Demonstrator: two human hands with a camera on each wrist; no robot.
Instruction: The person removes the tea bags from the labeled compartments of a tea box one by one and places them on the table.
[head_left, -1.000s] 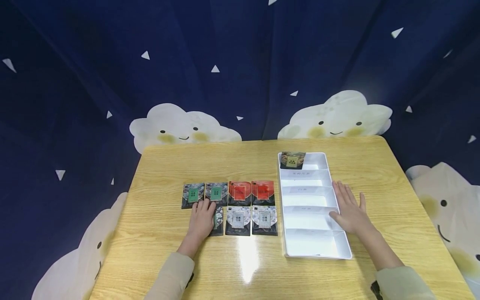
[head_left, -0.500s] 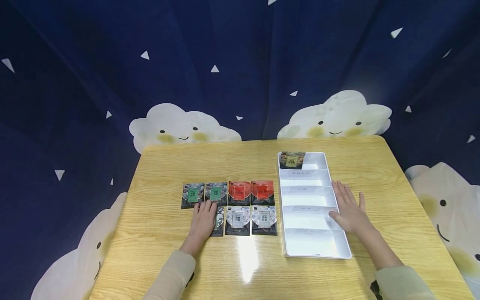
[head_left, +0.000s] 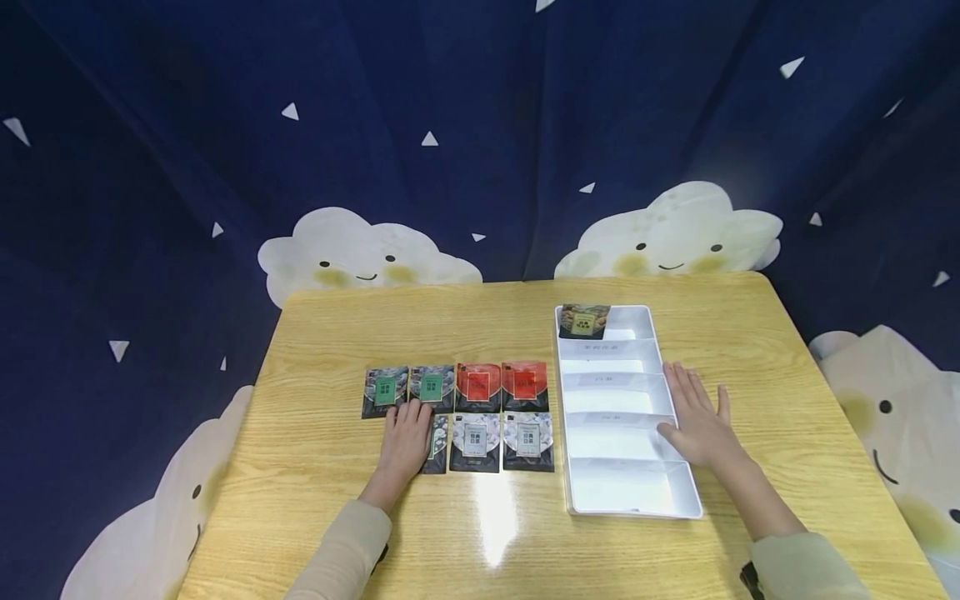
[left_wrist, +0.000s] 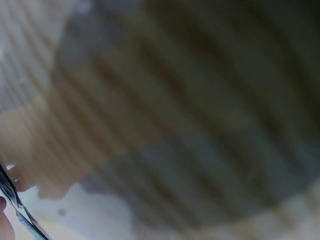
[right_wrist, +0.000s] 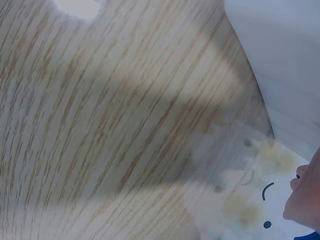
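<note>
My left hand (head_left: 406, 442) is over a dark, flower-patterned tea sachet (head_left: 438, 445) at the left of the front row, covering much of it. In the left wrist view its glossy edge (left_wrist: 22, 212) shows between thumb and fingers. My right hand (head_left: 701, 429) rests against the right side of a white compartment tray (head_left: 633, 510), fingers straight, thumb over the rim. A dark sachet with a gold label (head_left: 585, 322) leans in the tray's back compartment. The right wrist view catches the tray's outer wall (right_wrist: 280, 60) and part of the hand.
Behind my left hand lie two green-labelled sachets (head_left: 431, 387), with two red ones (head_left: 525, 385) to their right. Two white-patterned sachets (head_left: 476, 442) continue the front row toward the tray. A dark blue curtain (head_left: 517, 150) hangs behind the wooden table (head_left: 337, 333).
Over the last second my left hand has shifted very slightly right, together with the sachet under it. My right hand and the tray have stayed in place.
</note>
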